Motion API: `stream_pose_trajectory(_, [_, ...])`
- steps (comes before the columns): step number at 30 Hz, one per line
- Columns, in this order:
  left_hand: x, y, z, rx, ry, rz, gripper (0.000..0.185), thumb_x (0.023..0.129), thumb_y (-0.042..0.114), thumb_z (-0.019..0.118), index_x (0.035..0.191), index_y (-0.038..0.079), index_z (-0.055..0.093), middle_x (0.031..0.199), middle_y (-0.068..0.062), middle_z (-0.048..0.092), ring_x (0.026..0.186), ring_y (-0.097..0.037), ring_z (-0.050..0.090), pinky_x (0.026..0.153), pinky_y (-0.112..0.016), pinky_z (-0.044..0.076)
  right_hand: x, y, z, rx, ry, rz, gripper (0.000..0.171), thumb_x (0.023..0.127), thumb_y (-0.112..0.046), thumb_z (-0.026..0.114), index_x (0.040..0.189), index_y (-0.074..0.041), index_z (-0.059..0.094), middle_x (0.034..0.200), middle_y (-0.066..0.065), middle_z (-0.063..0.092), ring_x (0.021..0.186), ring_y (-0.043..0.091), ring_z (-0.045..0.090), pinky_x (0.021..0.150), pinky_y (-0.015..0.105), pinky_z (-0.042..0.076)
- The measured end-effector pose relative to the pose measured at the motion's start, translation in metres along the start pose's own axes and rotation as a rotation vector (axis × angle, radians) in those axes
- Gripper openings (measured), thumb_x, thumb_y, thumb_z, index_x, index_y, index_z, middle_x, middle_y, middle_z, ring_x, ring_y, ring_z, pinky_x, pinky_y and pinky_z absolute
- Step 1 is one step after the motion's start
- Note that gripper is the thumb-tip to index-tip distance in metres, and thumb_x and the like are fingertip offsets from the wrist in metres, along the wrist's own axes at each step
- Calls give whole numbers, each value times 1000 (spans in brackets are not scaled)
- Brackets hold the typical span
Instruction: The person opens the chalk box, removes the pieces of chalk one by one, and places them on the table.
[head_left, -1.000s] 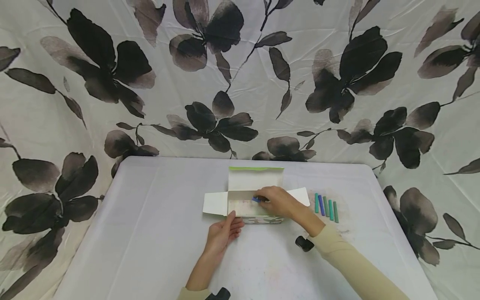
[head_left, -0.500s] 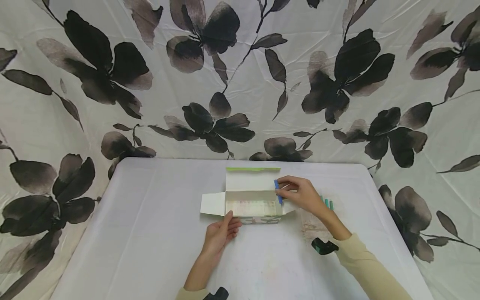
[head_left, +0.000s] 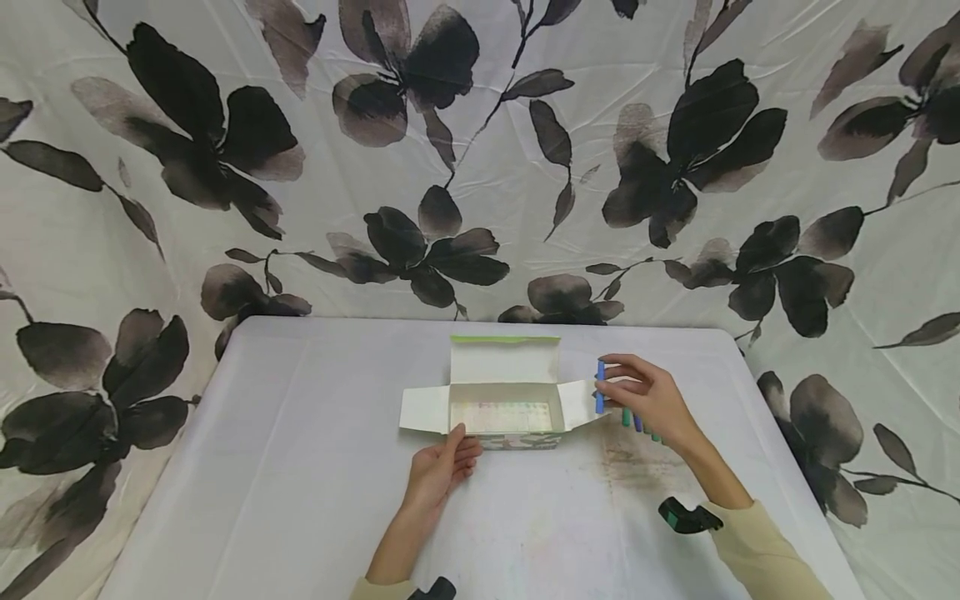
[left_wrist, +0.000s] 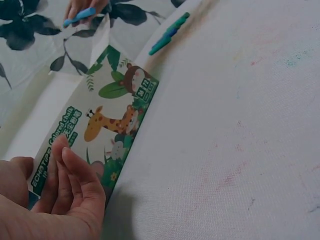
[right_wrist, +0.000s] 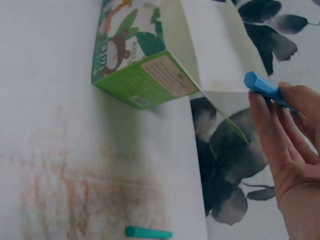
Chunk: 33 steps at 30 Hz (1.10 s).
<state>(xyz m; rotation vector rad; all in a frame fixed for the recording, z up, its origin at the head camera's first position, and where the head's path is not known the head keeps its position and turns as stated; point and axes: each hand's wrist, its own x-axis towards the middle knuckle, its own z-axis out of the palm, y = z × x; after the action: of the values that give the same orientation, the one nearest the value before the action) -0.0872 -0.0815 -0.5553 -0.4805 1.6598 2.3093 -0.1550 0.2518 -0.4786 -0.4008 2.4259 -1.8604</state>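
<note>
An open cardboard chalk box [head_left: 521,441] with flaps spread stands mid-table, pale chalk sticks lying inside. Its front, printed "Colored Chalk" with a giraffe [left_wrist: 106,122], shows in the left wrist view. My left hand [head_left: 438,473] holds the box at its near left corner, thumb over the rim and fingers along the front. My right hand [head_left: 654,402] pinches a blue chalk stick [head_left: 600,387] between thumb and fingertips, raised by the right flap [head_left: 581,403]. In the right wrist view, that blue stick [right_wrist: 265,89] points its hexagonal end toward the box's green side [right_wrist: 145,82].
Green chalk [head_left: 626,417] and blue chalk [head_left: 638,423] lie right of the box, partly hidden under my right hand. Brownish chalk dust [head_left: 637,467] marks the white table nearby. A floral cloth [head_left: 420,250] hangs behind the table's far edge.
My right hand has lifted the blue chalk stick out of the box and carried it rightward past the right flap, over the chalk row. My left hand stays on the box.
</note>
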Motion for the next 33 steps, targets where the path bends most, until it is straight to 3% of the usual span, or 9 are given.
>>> stream_pose_trajectory(8, [0, 0, 1, 2, 2, 1, 59, 101, 44, 65, 118, -12, 65, 101, -10, 74, 84, -10, 65, 71, -17, 56, -19, 10, -20, 4, 83, 19, 45, 98, -9, 72, 138, 5, 55, 111, 5, 69, 93, 12, 74, 79, 37, 62])
stream_pose_trajectory(12, [-1, 0, 1, 3, 8, 4, 58, 101, 44, 65, 117, -12, 66, 99, -9, 74, 83, -9, 65, 71, -17, 56, -30, 17, -26, -1, 105, 39, 46, 99, -10, 71, 138, 5, 53, 109, 1, 69, 92, 12, 74, 79, 37, 62])
stream_pose_trajectory(15, [0, 0, 1, 5, 6, 5, 58, 101, 45, 65, 117, -11, 66, 99, -8, 74, 83, -9, 65, 71, -17, 56, -38, 25, -28, -21, 113, 65, 46, 99, -12, 72, 138, 5, 53, 110, 3, 69, 91, 11, 74, 79, 37, 63])
stream_pose_trajectory(22, [1, 1, 0, -2, -1, 5, 58, 102, 45, 65, 118, -11, 66, 100, -8, 74, 84, -9, 65, 71, -17, 56, -56, 56, -16, -14, 85, 115, 48, 97, -5, 71, 137, 11, 50, 114, 26, 63, 90, 10, 73, 80, 38, 62])
stream_pose_trajectory(33, [3, -2, 0, -8, 1, -10, 58, 102, 44, 65, 118, -11, 66, 98, -7, 75, 81, -8, 65, 69, -17, 55, -65, 88, 6, -109, 84, 208, 48, 93, -7, 77, 133, 9, 54, 109, 22, 67, 89, 18, 73, 76, 30, 62])
